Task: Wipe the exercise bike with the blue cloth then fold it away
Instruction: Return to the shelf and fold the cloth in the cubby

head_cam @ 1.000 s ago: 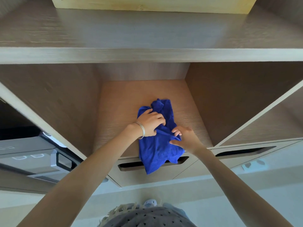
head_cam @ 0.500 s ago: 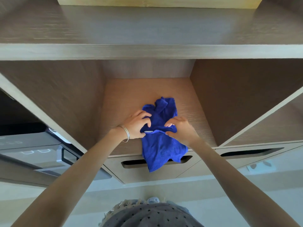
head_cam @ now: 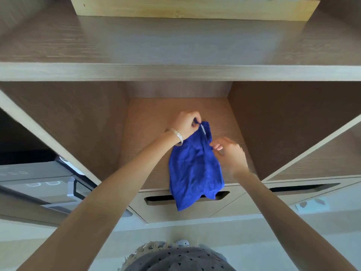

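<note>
- Nearest the viewer, below both forearms: the person's spotted garment [head_cam: 175, 259]. It plays no part in the task.
- Below the hands: a drawer front [head_cam: 230, 204] with a slot handle. The lower corner of the blue cloth [head_cam: 193, 169] hangs over the shelf edge and across this slot.
- Between the hands: the cloth lies on the compartment floor [head_cam: 148, 118], rumpled and gathered narrow toward its far end. No flat, squared fold is visible.
- Right hand [head_cam: 230, 153]: fingers loosely curled at the cloth's right edge, about halfway along it. The hand is blurred, so it cannot be told whether it pinches the fabric or only touches it.
- Left hand [head_cam: 185, 124], with a bracelet [head_cam: 176, 134] at the wrist: thumb and forefinger pinch the cloth's far corner, at a small white tag.
- Left of the left forearm: a grey appliance [head_cam: 39, 182], apart from the work.
- Beyond the hands: the upper shelf [head_cam: 175, 71], with a pale wooden box [head_cam: 195, 8] on it.
- Progress, as a judgement: the exercise bike is not in view, so the wiping cannot be checked. With the cloth at the shelf, that stage is probably over. Folding looks begun but unfinished. Left to do: spread the cloth, fold it square and set it wholly inside the compartment.
</note>
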The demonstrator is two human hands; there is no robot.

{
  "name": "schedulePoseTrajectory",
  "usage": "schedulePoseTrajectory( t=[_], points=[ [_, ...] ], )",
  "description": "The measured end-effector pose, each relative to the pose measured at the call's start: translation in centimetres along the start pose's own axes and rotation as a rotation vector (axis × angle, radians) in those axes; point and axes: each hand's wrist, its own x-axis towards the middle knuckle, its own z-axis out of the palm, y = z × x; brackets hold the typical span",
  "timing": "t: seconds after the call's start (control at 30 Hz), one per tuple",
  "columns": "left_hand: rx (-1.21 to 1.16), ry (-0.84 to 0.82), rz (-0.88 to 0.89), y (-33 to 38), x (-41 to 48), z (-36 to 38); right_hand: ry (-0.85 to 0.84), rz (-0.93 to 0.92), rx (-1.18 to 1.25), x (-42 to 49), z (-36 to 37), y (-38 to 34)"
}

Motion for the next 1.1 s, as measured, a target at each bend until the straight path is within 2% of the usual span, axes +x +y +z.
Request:
schedulePoseTrajectory(
  t=[0.07, 0.13, 0.33, 0.47, 0.57, 0.63, 0.7, 0.8, 0.93, 1.1],
  points=[
    [0.013, -0.139, 0.054, 0.9, 1.4, 0.8, 0.010, 0.013, -0.030, -0.3, -0.5, 0.4],
    [0.128, -0.245, 0.105, 0.4, 1.5, 1.3, 0.012, 0.024, -0.055, -0.9, -0.6, 0.7],
    [0.294, -0.232, 0.258, -4.2, -2.8, 0.7, -0.105, 0.002, -0.075, -3.1, 0.6, 0.9],
    [0.283, -0.218, 0.289, -5.6, -4.0, 1.1, -0.210, 0.022, -0.026, -3.3, 1.6, 0.4],
    [0.340, -0.302, 0.307, -5.1, -3.2, 2.5, -0.326, 0.049, -0.094, -3.4, 1.9, 0.2],
    [0.418, -0.422, 0.253, -4.5, -2.4, 3.4, -0.375, 0.029, -0.155, -3.8, 2.1, -0.1],
    [0.528, -0.441, 0.224, -4.2, -1.9, 3.9, -0.442, 0.001, -0.229, -4.6, 2.6, -0.4],
    [0.645, -0.375, 0.202, -4.2, -1.8, 3.9, -0.531, -0.003, -0.298, -5.5, 3.8, -0.3],
    [0.641, -0.273, 0.025, -6.1, -3.6, 2.4, -0.527, -0.010, -0.319, -2.8, 4.2, 0.5],
    [0.667, -0.125, -0.195, -8.2, -8.4, 0.2, -0.572, -0.205, -0.505, 3.2, 4.5, 1.0]
  ],
)
